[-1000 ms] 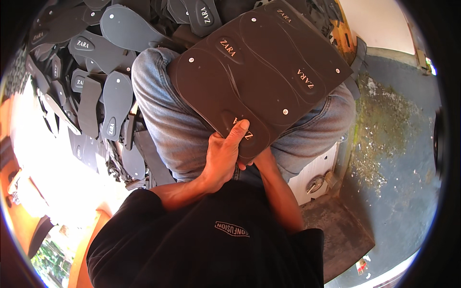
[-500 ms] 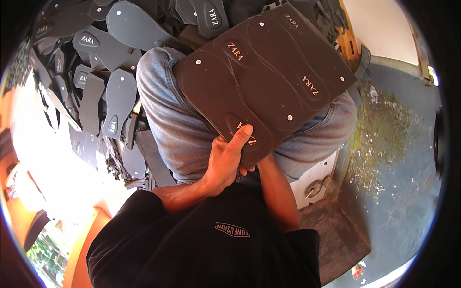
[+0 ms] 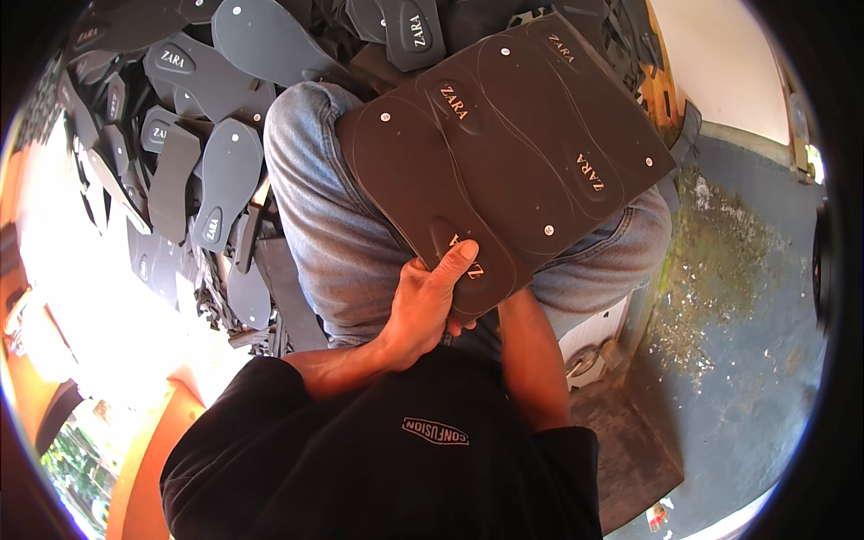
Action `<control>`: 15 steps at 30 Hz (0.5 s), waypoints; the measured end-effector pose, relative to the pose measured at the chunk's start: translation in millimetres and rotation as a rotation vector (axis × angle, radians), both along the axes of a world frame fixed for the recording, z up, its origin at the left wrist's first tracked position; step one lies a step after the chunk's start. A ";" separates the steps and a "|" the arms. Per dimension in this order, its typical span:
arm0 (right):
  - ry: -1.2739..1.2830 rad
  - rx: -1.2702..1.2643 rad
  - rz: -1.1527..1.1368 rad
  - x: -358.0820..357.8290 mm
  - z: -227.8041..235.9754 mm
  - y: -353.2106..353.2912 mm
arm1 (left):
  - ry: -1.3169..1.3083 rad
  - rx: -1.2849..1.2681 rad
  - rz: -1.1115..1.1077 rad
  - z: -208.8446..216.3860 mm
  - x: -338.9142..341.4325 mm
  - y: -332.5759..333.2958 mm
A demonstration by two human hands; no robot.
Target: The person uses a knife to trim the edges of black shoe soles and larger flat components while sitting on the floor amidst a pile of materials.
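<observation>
A large dark foam sheet [image 3: 517, 166] marked with flip-flop sole outlines rests tilted across my lap. Light printed lettering and small round white stickers dot its surface. My left hand [image 3: 427, 292] grips the near left corner, its thumb on top over a printed oval and its fingers curled underneath. My right forearm [image 3: 531, 360] runs up beneath the sheet's near edge. The sheet hides my right hand, so its fingers cannot be made out.
Loose dark soles [image 3: 229, 180] and foam offcuts lie heaped at the left and far side. My jeans-clad knees [image 3: 306, 153] are bent under the sheet. To the right is a blue-grey floor [image 3: 747, 360] with a mossy, speckled patch. A brown block [image 3: 621, 450] stands at the near right.
The sheet's far right corner has dropped slightly toward me. My right forearm has shifted a little to the right. My left hand keeps its hold on the corner.
</observation>
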State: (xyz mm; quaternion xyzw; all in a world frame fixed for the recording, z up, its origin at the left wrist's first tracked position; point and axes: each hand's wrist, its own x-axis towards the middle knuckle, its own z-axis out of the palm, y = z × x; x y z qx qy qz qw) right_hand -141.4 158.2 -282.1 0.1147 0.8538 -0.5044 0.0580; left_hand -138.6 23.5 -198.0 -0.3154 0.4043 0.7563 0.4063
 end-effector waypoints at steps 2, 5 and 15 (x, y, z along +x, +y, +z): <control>-0.020 0.025 0.007 -4.2 0.6 -0.2 | -0.007 -0.010 -0.009 -0.7 0.1 -0.6; -0.041 0.103 0.032 -17.9 1.2 -3.4 | 0.008 -0.005 -0.002 1.0 -1.5 -2.5; -0.383 -0.058 0.121 -149.3 -10.6 -51.7 | 0.233 -0.085 -0.125 16.2 42.3 -86.1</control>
